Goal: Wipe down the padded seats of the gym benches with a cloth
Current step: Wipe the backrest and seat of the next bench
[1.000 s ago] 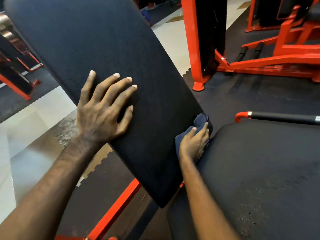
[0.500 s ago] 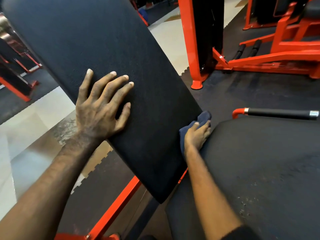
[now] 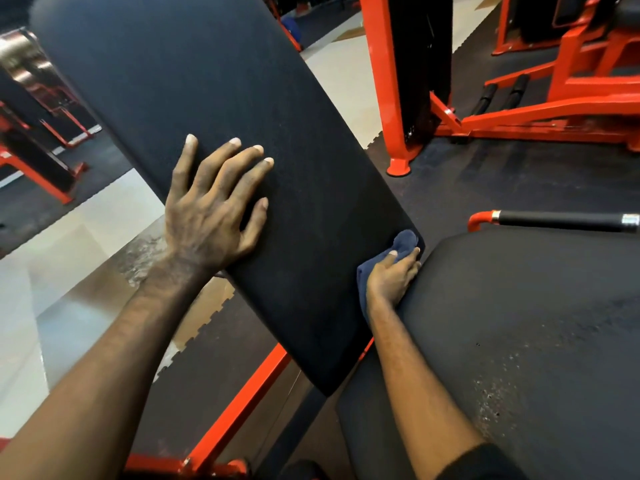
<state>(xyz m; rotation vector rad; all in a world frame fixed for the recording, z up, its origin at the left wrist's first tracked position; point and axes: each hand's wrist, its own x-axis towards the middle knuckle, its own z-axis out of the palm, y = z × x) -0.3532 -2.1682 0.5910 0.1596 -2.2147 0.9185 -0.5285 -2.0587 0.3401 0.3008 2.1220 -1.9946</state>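
Observation:
A long black padded backrest [image 3: 214,98] slopes from the upper left down to the middle of the head view. My left hand [image 3: 211,209] lies flat on it with the fingers spread, holding nothing. To the right is the black padded seat [image 3: 519,323], scuffed and speckled near its lower part. My right hand [image 3: 391,278] presses a dark blue cloth [image 3: 403,242] into the gap where the backrest's lower right corner meets the seat. Most of the cloth is hidden under the hand.
A red bench frame bar [image 3: 235,410] runs under the backrest. A red handle with a black grip [image 3: 554,221] sticks out beyond the seat. A red upright post [image 3: 384,81] and a red machine [image 3: 571,98] stand at the back right, with more red frames [image 3: 34,168] at left.
My right hand has slid the cloth a short way up along the gap toward the backrest's corner. My left hand has stayed flat on the backrest.

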